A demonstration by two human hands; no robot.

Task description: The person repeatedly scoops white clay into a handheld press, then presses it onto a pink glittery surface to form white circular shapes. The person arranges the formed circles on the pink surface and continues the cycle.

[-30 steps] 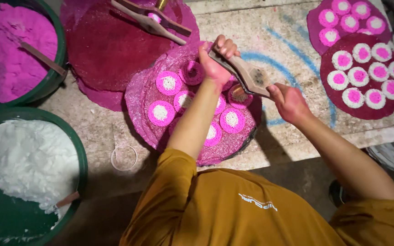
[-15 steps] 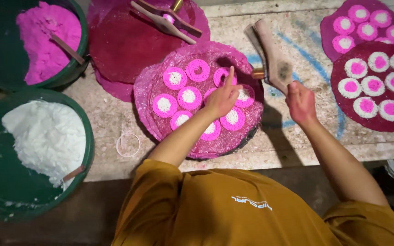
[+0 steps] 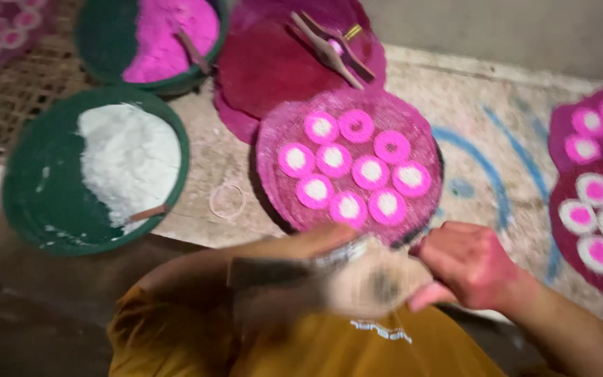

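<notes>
Wooden mould (image 3: pixel 357 279) is what we've got in both hands here, held low and close to the body over the yellow shirt (image 3: pixel 357 349), just below the near edge of the round pink tray (image 3: pixel 273 139). It's badly motion-blurred, so we can't make out its exact shape, only a pale wooden block with a dark spot on it. Our left hand (image 3: pixel 301 248) is curled along its top edge, and our right hand (image 3: pixel 472 269), stained pink, is closed around its right end.

On that pink tray we count ten little round cakes (image 3: pixel 333 159): pink rings with white middles, sitting close together in rough rows. One of them, at the top, looks pink almost all through.

Behind it sits a dark red tray (image 3: pixel 266 63) with a second wooden mould (image 3: pixel 333 45) lying on it. Off to the right there are two more trays at the frame edge. The near one (image 3: pixel 567 237) holds white cakes with pink centres, and we can see five, while the far one (image 3: pixel 563 126) shows four pink-ringed ones. Both get cut off by the edge, so there may be more.

On the left we've got two green basins: one with white powder (image 3: pixel 130 160) and a stick in it, one with pink powder (image 3: pixel 169 31) and another stick. A small clear ring (image 3: pixel 227 200) lies on the surface (image 3: pixel 469 98) between the white basin and the tray.
</notes>
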